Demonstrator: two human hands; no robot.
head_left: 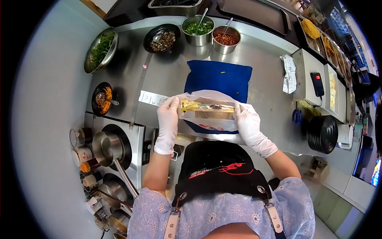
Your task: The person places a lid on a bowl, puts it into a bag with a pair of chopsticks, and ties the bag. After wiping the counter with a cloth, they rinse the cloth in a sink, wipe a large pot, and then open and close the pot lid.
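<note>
A white plastic bag (215, 124) with red print hangs between my two white-gloved hands, above the near part of a blue cloth (219, 77). My left hand (168, 121) pinches the bag's left edge. At the right edge my right hand (251, 126) pinches it as well. Through the bag's opening a yellow and clear packet (199, 106) shows, lying across a round container that is partly hidden by the bag. A printed paper slip (152, 98) lies on the steel counter just left of my left hand.
Bowls of green beans (102, 51), mushroom-like pieces (161, 41), chopped greens (198, 28) and red-brown bits (226, 39) line the far side. Pots (108, 148) stand at left. Black plates (323, 133), a white box (308, 75) and a receipt (289, 74) are at right.
</note>
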